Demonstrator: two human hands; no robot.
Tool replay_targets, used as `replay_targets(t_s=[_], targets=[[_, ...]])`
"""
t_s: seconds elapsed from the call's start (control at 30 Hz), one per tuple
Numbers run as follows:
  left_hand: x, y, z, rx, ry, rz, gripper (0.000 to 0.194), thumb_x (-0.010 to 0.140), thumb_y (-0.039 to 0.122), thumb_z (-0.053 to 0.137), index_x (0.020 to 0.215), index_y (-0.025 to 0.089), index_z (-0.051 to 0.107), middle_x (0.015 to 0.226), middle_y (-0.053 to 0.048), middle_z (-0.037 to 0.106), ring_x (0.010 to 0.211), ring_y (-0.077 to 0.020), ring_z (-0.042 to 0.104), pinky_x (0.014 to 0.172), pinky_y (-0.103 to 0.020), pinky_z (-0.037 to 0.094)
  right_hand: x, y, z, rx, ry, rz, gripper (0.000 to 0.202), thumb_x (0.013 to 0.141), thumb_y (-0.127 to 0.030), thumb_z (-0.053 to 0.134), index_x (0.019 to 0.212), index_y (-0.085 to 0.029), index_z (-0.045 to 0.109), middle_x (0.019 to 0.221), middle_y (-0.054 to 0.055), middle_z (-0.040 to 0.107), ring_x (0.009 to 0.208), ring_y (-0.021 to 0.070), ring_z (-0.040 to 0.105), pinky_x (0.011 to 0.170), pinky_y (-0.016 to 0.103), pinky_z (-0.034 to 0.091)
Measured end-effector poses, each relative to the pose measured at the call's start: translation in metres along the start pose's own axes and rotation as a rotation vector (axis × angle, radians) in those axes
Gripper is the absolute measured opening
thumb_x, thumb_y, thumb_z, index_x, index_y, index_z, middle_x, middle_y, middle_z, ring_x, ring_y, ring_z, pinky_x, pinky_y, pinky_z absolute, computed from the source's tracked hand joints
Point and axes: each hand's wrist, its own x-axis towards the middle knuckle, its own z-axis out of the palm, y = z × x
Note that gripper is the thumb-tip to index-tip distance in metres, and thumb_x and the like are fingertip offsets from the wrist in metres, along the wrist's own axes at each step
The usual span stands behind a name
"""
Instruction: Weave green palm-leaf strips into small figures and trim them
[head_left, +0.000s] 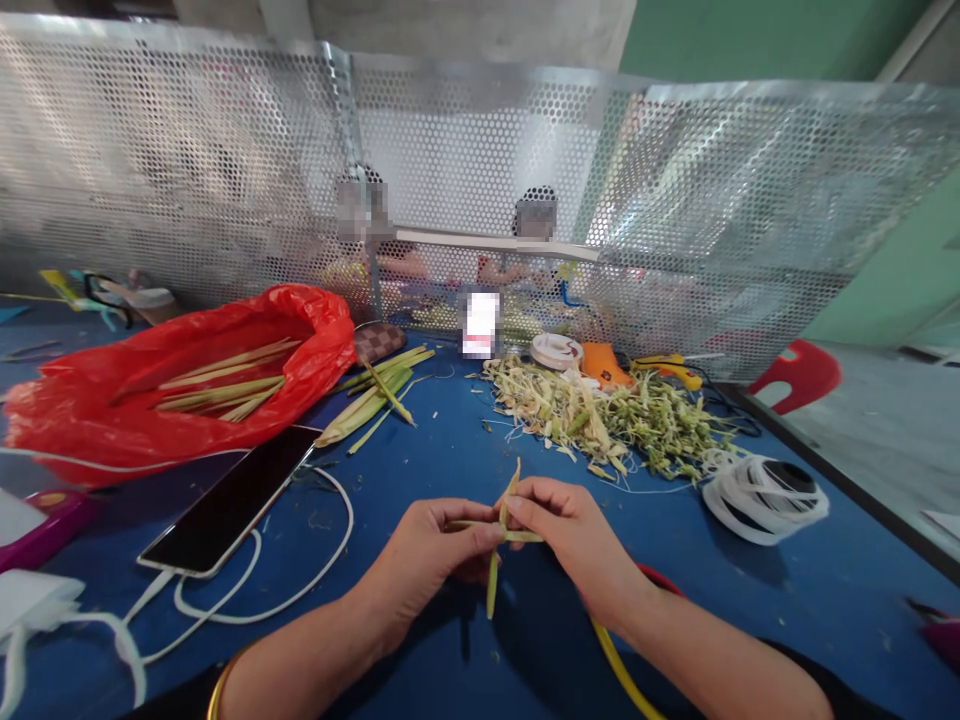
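Note:
Between my two hands are narrow yellow-green leaf strips point(492, 585), crossed over each other above the blue table. My left hand point(442, 540) pinches them from the left with thumb and fingers. From the right, my right hand point(559, 515) grips the crossing, its thumb on top. One strip's pointed tip rises above the fingers and its other end hangs below. A second strip lies across it, with its end showing under my right fingers. The exact fold at the crossing is partly hidden by my fingertips.
A red plastic bag point(300, 330) with long strips, a phone point(232, 505) with white cables, and loose leaves point(367, 410) lie left. A pile of trimmed plant pieces point(600, 410) and a white spool point(765, 500) stand right. A perforated metal screen point(472, 140) runs behind; people sit beyond.

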Motion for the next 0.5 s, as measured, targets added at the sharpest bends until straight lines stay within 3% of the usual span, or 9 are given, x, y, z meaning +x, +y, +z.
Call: replay_targets(t_s=[0.1,0.3,0.5], targets=[[0.0003,-0.0014,0.0001,0.017,-0.007,0.008,0.032,0.057,0.035,0.08,0.078,0.012,0.073,0.064,-0.005,0.07,0.057,-0.0135,0.061,0.063,-0.026,0.049,0.0,-0.0006,-0.0004,-0.026,0.001,0.003,0.019,0.071,-0.034,0.066,0.066,-0.016,0.063,0.059,-0.004,0.054,0.056,0.0087,0.046,0.057,0.022,0.038],[0.0011,-0.0033,0.0002,0.093,-0.047,0.029,0.029,0.053,0.037,0.082,0.066,0.013,0.071,0.055,-0.001,0.065,0.054,-0.0115,0.058,0.06,-0.023,0.048,0.0012,0.0039,-0.0023,-0.094,0.069,-0.068,0.027,0.072,-0.031,0.065,0.053,-0.016,0.052,0.053,-0.003,0.051,0.053,0.009,0.044,0.054,0.023,0.037],[0.0047,-0.0017,-0.0038,0.017,0.063,0.029,0.035,0.056,0.04,0.081,0.076,0.012,0.072,0.062,-0.004,0.069,0.054,-0.011,0.059,0.06,-0.022,0.048,0.007,-0.0001,-0.0099,-0.136,0.016,-0.07,0.03,0.081,-0.044,0.056,0.076,-0.016,0.062,0.063,-0.002,0.058,0.056,0.0098,0.052,0.058,0.022,0.04]])
